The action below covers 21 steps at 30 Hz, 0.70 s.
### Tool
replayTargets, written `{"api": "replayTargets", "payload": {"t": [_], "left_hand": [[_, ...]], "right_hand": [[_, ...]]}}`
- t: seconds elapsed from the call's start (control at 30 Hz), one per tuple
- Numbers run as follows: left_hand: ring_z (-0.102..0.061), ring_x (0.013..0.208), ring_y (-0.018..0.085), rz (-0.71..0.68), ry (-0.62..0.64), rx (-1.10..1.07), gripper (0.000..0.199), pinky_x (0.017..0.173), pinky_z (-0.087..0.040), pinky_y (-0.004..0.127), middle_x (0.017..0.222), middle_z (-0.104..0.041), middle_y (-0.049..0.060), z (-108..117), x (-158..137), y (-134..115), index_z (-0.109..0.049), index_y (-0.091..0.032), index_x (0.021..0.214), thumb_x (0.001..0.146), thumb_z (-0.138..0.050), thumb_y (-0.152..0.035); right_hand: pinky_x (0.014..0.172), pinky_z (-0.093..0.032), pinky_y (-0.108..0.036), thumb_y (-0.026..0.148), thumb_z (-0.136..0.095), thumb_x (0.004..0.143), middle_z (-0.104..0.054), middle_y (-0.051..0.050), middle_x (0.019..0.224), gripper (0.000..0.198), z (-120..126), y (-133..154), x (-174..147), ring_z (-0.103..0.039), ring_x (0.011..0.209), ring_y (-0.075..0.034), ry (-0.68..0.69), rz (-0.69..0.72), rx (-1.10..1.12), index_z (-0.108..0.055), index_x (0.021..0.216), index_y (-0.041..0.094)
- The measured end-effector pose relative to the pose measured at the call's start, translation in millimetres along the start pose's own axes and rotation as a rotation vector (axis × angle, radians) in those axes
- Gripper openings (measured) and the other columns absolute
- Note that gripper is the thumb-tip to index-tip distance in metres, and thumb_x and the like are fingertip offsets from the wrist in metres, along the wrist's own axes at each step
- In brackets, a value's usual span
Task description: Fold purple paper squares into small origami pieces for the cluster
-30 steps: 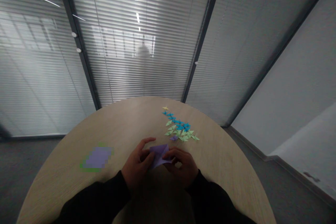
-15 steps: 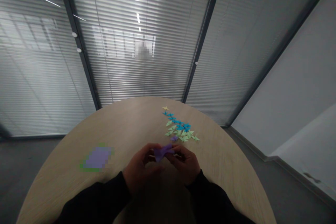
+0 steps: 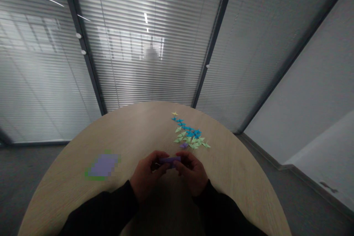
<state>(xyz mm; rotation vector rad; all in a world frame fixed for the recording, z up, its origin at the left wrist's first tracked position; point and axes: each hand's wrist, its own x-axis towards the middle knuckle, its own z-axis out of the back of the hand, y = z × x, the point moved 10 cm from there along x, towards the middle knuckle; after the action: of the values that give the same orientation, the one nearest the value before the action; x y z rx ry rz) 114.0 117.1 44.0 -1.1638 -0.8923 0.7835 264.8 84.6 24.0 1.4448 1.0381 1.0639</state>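
A piece of purple paper (image 3: 170, 160), folded into a narrow strip, is held up between my two hands above the near part of the table. My left hand (image 3: 149, 173) pinches its left end between thumb and fingers. On the other end, the fingers and thumb of my right hand (image 3: 193, 173) are closed. Just beyond my hands lies a purple folded paper figure (image 3: 184, 145). Pale green folded paper figures (image 3: 193, 141) and blue ones (image 3: 190, 132) sit in a cluster past it, with a yellow one (image 3: 174, 113) at the far tip.
On the left of the round wooden table (image 3: 132, 129) lies a blurred purple and green stack (image 3: 102, 165), seemingly paper. Windows with blinds (image 3: 149, 81) stand behind the table. A white wall (image 3: 309, 81) is on the right.
The purple paper was spread and twisted between my hands; now it shows as a flat narrow strip. My left thumb has come up onto it, and my right hand has shifted slightly left.
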Motion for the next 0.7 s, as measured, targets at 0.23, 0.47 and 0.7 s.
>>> {"api": "replayTargets", "payload": {"t": [0.23,0.47,0.7], "left_hand": [[-0.068,0.069,0.019,0.017,-0.003,0.008,0.022,0.064,-0.055,0.031,0.085,-0.073,0.007,1.0,0.3,-3.2,-0.067,-0.016,0.097,0.080,-0.067,-0.030],[-0.068,0.066,0.019,0.013,-0.015,0.076,0.021,0.065,-0.054,0.032,0.080,-0.074,0.005,4.3,0.2,-5.2,-0.069,-0.018,0.096,0.082,-0.066,-0.032],[-0.068,0.065,0.020,0.001,-0.049,0.115,0.023,0.065,-0.054,0.032,0.080,-0.075,0.006,7.0,-1.0,-7.7,-0.070,-0.017,0.099,0.083,-0.065,-0.032]], "right_hand": [[0.051,-0.045,-0.026,0.050,-0.080,0.060,-0.064,0.001,0.067,0.043,1.6,-2.1,0.0,-0.053,0.052,-0.012,-0.013,-0.065,-0.037,-0.069,0.086,0.018],[0.052,-0.046,-0.027,0.048,-0.080,0.061,-0.065,0.000,0.067,0.038,3.2,-1.4,0.4,-0.055,0.055,-0.013,-0.034,-0.065,-0.032,-0.070,0.083,0.018],[0.053,-0.045,-0.027,0.045,-0.081,0.061,-0.065,0.000,0.064,0.035,8.9,-8.2,-0.5,-0.054,0.054,-0.013,-0.082,-0.121,-0.006,-0.073,0.080,0.017]]}}
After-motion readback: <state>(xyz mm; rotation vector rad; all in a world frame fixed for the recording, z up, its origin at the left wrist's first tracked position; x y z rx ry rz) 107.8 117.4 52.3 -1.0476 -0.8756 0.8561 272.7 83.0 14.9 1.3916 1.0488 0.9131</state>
